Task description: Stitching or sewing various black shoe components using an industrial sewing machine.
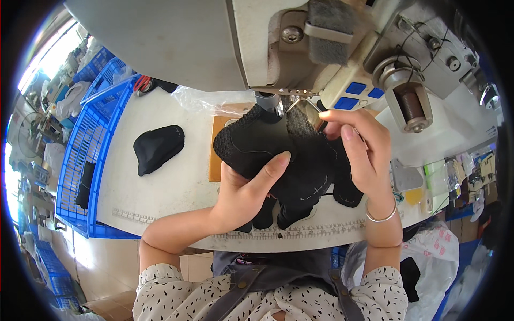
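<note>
A black fabric piece (262,140) with mesh areas and pale stitch marks lies under the needle area (292,102) of a sewing machine. My left hand (247,191) grips its near left edge, the thumb on top and the fingers hidden underneath. To the right of the needle, my right hand (363,147) is closed, with the index finger stretched toward the presser foot. Slim shiny metal runs from the needle area to those fingertips; whether it is a hand tool or a machine part is unclear. More black fabric (348,184) hangs below and beside that hand.
A separate black fabric piece (159,148) lies on the white table (187,200), left of the machine. Blue plastic crates (80,160) stand along the left edge. A ruler strip (326,229) follows the near edge. A brown thread bobbin (411,107) sits on the machine at right.
</note>
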`<state>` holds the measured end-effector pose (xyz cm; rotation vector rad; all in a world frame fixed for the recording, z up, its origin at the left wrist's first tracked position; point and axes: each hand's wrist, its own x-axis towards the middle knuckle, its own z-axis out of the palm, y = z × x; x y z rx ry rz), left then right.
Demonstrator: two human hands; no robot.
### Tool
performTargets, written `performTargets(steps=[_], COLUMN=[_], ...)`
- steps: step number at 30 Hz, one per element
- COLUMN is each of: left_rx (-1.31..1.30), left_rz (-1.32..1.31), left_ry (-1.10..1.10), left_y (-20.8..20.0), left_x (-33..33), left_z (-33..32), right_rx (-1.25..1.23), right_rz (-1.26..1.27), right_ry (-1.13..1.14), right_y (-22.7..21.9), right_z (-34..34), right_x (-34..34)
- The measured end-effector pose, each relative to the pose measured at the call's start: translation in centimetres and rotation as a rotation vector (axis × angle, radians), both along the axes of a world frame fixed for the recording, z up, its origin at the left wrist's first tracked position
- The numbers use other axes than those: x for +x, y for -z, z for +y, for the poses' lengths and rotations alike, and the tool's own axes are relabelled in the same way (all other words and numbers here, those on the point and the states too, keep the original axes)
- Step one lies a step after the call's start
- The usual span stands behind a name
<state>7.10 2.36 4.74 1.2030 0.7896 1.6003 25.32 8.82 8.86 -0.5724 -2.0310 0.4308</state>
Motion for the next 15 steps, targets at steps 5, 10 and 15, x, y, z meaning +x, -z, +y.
performTargets(steps=[5, 10, 15], left_rx=[0.002, -0.103, -0.126], left_rz=[0.007, 0.001, 0.024], left_ry=[-0.031, -0.044, -0.048], left_y=[0.1, -0.26, -0.43], left_x=[0.75, 0.86, 0.56], left_z=[0.29, -0.02, 0.04], right_rx=[-0.398, -0.422, -0.368], right_rz=[-0.004, 0.007, -0.048], right_ry=[-0.138, -0.161, -0.163], right_y=[0.18, 0.04, -0.07], right_z=[-0.63, -0.64, -0.6], right_x=[-0.57, -0.53, -0.56])
